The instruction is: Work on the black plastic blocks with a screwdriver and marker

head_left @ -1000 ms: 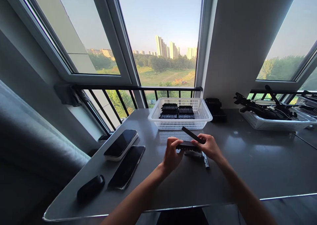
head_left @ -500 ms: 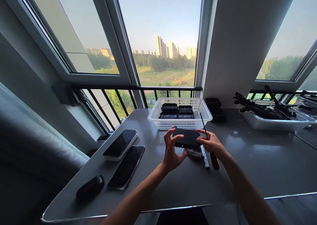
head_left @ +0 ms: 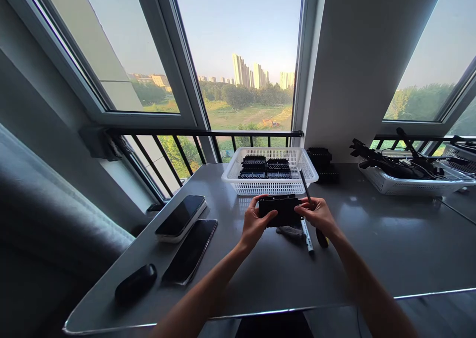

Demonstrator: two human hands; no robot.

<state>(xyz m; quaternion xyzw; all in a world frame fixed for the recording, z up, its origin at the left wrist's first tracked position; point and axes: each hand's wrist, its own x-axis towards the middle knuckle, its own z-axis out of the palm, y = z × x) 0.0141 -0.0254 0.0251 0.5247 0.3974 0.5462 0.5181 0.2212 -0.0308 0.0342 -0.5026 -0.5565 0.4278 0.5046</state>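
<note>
A flat black rectangular plastic part (head_left: 281, 212) is held up above the table, with its broad face toward me. My left hand (head_left: 256, 223) grips its left end, thumb on the face and fingers behind. My right hand (head_left: 316, 215) pinches the right end. A screwdriver (head_left: 322, 238) also rests in the right hand, its shaft pointing up and away and its dark and yellow handle below the palm. Beneath the part lie a dark grey fuzzy piece (head_left: 290, 233) and a white marker pen (head_left: 308, 236).
Behind my hands stands a white plastic basket (head_left: 269, 186) holding several black parts. More black parts (head_left: 322, 164) are stacked to its right. A second basket (head_left: 405, 186) holds black pieces and cables. Two phone-like devices (head_left: 189, 252) and a black mouse-shaped object (head_left: 136, 282) lie at left.
My left fingers, spread around the part before, have closed on its left end. The part has tilted so that more of its broad face and top edge show.
</note>
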